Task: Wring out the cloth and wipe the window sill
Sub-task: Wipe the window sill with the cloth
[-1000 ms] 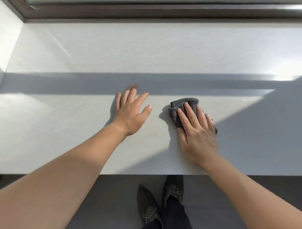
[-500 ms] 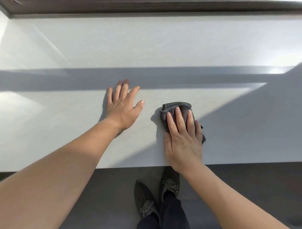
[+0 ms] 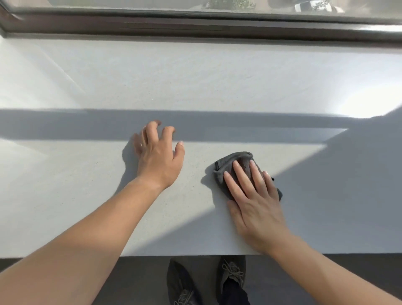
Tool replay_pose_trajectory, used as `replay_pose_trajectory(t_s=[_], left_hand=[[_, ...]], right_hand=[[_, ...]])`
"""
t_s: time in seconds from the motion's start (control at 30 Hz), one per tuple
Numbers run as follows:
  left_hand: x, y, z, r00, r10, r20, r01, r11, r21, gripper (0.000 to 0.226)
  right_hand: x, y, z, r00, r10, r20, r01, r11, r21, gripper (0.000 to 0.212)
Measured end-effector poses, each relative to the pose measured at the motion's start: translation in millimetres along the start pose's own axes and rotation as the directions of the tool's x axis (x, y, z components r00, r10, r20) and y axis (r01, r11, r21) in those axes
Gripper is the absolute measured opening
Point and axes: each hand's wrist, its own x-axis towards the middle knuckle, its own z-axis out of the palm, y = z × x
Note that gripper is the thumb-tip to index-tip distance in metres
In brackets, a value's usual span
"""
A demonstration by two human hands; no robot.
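1. The right hand point(image 3: 254, 209) lies flat on the folded dark grey cloth point(image 3: 236, 160), fingers straight and slightly apart.
2. The cloth sits right of centre on the wide white window sill point(image 3: 195, 82), towards its near edge.
3. The left hand point(image 3: 158, 159) rests on the sill left of the cloth, fingers loosely bent, spread, holding nothing.

A dark window frame point(image 3: 195, 28) runs across the top, and through the glass point(image 3: 130, 2) you can see some green leaves point(image 3: 228, 4) — all blurry. At the bottom, two grey shoes point(image 3: 231, 276) with laces stand side by side on a dark floor point(image 3: 141, 283) — the right one a bit ahead.
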Motion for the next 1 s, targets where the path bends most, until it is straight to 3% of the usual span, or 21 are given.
replay_pose_trajectory(t_s=[0.07, 0.13, 0.3, 0.4, 0.5, 0.57, 0.6, 0.73, 0.77, 0.93, 1.0], left_hand=[[7.1, 10.3, 6.1, 0.999, 0.017, -0.028, -0.017, 1.000, -0.003, 0.039], [20.6, 19.5, 11.5, 0.998, 0.054, -0.015, -0.054, 0.999, -0.003, 0.042], [65.7, 32.9, 26.7, 0.999, 0.038, 0.031, -0.040, 0.997, 0.062, 0.050], [73.9, 36.0, 32.4, 1.000, 0.001, 0.027, -0.006, 0.986, 0.168, 0.055], [71.6, 36.0, 31.1, 1.000, -0.001, -0.014, 0.004, 0.984, 0.180, 0.063], [71.5, 35.6, 30.5, 1.000, -0.010, -0.013, 0.012, 0.980, 0.199, 0.065], [71.9, 35.9, 30.4, 1.000, -0.011, -0.004, 0.012, 0.978, 0.208, 0.065], [71.1, 35.9, 29.2, 1.000, -0.022, 0.012, 0.019, 0.974, 0.226, 0.068], [70.4, 35.9, 28.8, 1.000, -0.026, 0.013, 0.022, 0.973, 0.231, 0.068], [68.0, 37.8, 25.1, 0.999, -0.040, 0.030, 0.031, 0.965, 0.259, 0.070], [66.5, 38.0, 24.5, 0.998, -0.037, 0.042, 0.025, 0.965, 0.261, 0.071]], right_hand=[[-7.2, 5.0, -2.0, 0.987, -0.160, 0.032, 0.158, 0.987, 0.035, 0.055], [22.4, 24.5, -4.1, 0.985, -0.170, 0.001, 0.170, 0.985, 0.035, 0.053], [156.4, 70.6, -18.1, 0.985, 0.170, -0.003, -0.169, 0.983, 0.075, 0.058], [228.0, 67.2, -26.6, 0.957, 0.290, -0.021, -0.285, 0.951, 0.119, 0.058], [264.7, 43.6, -26.1, 0.990, 0.144, 0.002, -0.144, 0.986, 0.086, 0.058], [284.8, 51.3, -30.8, 1.000, -0.014, 0.022, 0.013, 0.998, 0.059, 0.056], [298.0, 63.5, -34.6, 1.000, -0.021, 0.015, 0.021, 0.998, 0.061, 0.056], [338.6, 87.4, -43.5, 0.946, 0.324, -0.009, -0.319, 0.936, 0.151, 0.058], [339.7, 76.2, -41.4, 0.939, 0.343, -0.023, -0.336, 0.930, 0.151, 0.059], [322.8, 55.3, -37.4, 0.997, -0.073, 0.010, 0.072, 0.995, 0.064, 0.056], [329.8, 81.8, -41.3, 0.999, -0.048, 0.010, 0.048, 0.997, 0.059, 0.055]])
